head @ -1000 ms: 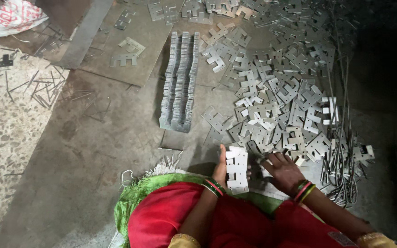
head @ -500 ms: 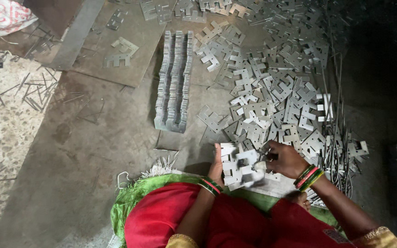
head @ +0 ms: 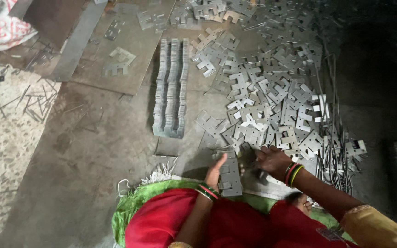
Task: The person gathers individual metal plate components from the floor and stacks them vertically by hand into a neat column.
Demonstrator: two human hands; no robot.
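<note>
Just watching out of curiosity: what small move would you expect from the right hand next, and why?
Probably it picks another flat piece and lays it on the small stack that the left hand steadies. The right hand rests at the near edge of the loose metal pieces, beside that stack.

The right hand (head: 272,160) hides its fingertips among the loose plates (head: 272,101). At three o'clock darkness swallows the floor (head: 382,92); the white sack (head: 1,27) is cut off at ten o'clock.

From your seat: long stacked row of plates (head: 172,87) at 12 o'clock; loose stamped-plate heap (head: 272,92) at 1–2 o'clock; wire rods (head: 334,156) at 3 o'clock; scattered nails (head: 28,98) at 10 o'clock.
</note>
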